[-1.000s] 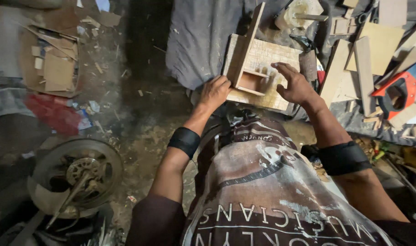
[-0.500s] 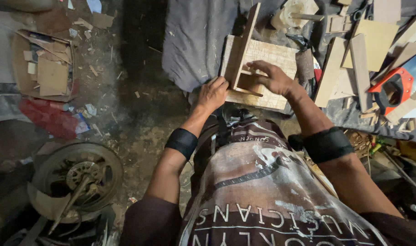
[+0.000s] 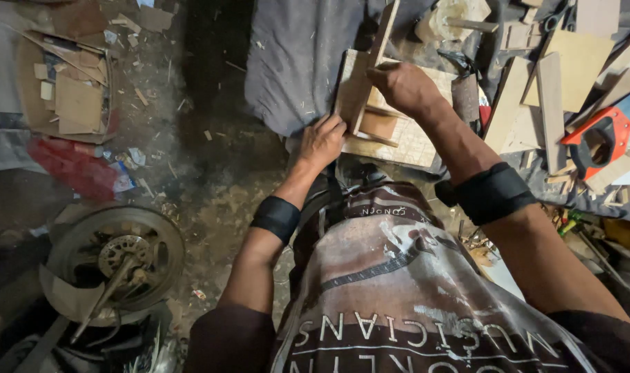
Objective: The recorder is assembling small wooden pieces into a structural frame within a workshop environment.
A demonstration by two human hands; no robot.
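A small plywood assembly [image 3: 373, 117] of flat panels and an upright strip rests on a flat board [image 3: 415, 141] over a grey cloth [image 3: 294, 62]. My left hand [image 3: 322, 141] grips the assembly's near left edge. My right hand [image 3: 404, 86] lies on top of it, fingers curled over the upright strip, hiding part of the panels. Both wrists wear black bands.
Plywood offcuts [image 3: 543, 97] and a red-handled hand saw [image 3: 601, 141] lie to the right. A cardboard box of scraps [image 3: 70, 90] and a red bag [image 3: 76, 169] sit at the left. A wheel with a brake disc [image 3: 114, 262] lies lower left on the dusty floor.
My right hand has moved leftward from the assembly's right side onto its top and upright strip. My left hand stays at the near left edge.
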